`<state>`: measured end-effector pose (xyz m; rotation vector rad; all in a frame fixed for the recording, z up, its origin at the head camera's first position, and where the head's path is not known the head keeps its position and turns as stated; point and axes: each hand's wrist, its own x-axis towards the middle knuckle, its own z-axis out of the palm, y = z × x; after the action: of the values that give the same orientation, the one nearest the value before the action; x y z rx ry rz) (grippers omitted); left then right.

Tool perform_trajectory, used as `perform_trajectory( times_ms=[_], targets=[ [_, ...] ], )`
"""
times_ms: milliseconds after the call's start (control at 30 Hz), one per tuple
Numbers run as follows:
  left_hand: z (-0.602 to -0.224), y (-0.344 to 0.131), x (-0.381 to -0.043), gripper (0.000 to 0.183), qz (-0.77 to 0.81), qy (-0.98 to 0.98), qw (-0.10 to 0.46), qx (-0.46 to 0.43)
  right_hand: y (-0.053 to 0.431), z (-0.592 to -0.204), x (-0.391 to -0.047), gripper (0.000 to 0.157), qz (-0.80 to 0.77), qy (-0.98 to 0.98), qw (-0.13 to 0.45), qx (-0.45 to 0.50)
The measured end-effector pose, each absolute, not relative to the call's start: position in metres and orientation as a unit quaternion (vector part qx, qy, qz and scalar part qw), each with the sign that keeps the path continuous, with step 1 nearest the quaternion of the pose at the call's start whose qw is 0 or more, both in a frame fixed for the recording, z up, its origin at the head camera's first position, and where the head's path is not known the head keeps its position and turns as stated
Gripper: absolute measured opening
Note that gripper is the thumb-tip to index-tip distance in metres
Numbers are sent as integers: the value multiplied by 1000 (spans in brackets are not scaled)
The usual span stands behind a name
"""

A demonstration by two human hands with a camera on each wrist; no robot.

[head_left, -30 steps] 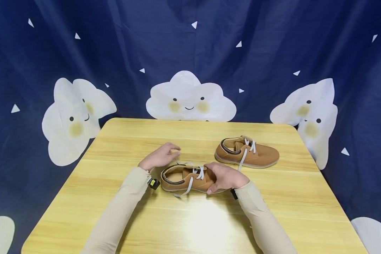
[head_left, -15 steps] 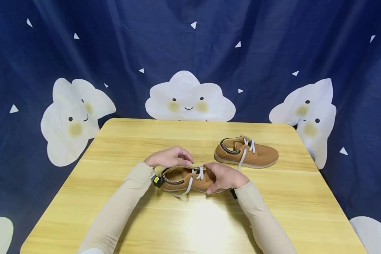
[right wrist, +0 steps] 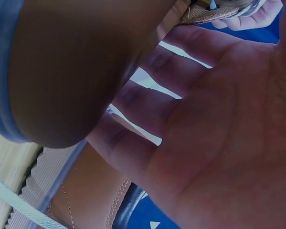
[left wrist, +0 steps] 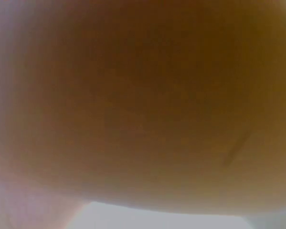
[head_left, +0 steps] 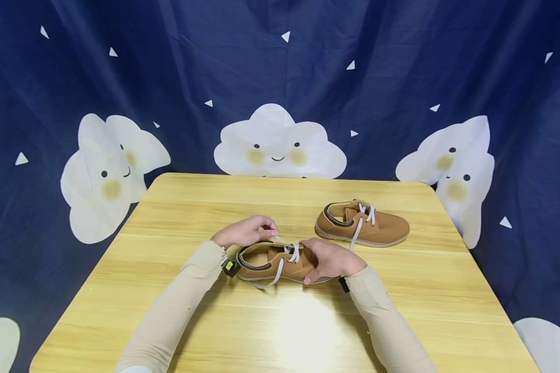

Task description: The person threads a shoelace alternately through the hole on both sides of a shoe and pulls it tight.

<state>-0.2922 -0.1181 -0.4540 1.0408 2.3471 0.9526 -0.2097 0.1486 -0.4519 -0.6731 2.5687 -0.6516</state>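
A tan lace-up shoe sits upright on the table in the head view, its toe to the right. My right hand grips its toe from above, thumb on the near side and fingers over the far side. In the right wrist view the palm lies beside the rounded toe. Behind the shoe's opening, my left hand pinches a white shoelace between thumb and finger. Another lace end hangs down the near side. A blurred brown surface fills most of the left wrist view.
The matching tan shoe stands farther back to the right, toe right, a lace trailing toward the near shoe. Both are on a light wooden table. A dark blue curtain with white clouds surrounds the table's back and sides.
My left hand has moved right along the shoe's far side, closed its fingertips on the far lace and lifted it slightly. The right hand and both shoes have stayed put.
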Motion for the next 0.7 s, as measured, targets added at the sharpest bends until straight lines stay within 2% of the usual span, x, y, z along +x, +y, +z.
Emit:
perform_trajectory(
  times_ms=[533, 600, 700],
  targets=[
    [-467, -122, -295, 20, 355, 843, 212, 345, 149, -452, -208, 102, -245, 920, 202, -229],
    [-466, -122, -292, 21, 352, 852, 185, 340, 149, -453, -208, 102, -246, 920, 201, -229],
    [-458, -122, -276, 20, 348, 876, 110, 316, 148, -452, -208, 101, -248, 918, 204, -234]
  ],
)
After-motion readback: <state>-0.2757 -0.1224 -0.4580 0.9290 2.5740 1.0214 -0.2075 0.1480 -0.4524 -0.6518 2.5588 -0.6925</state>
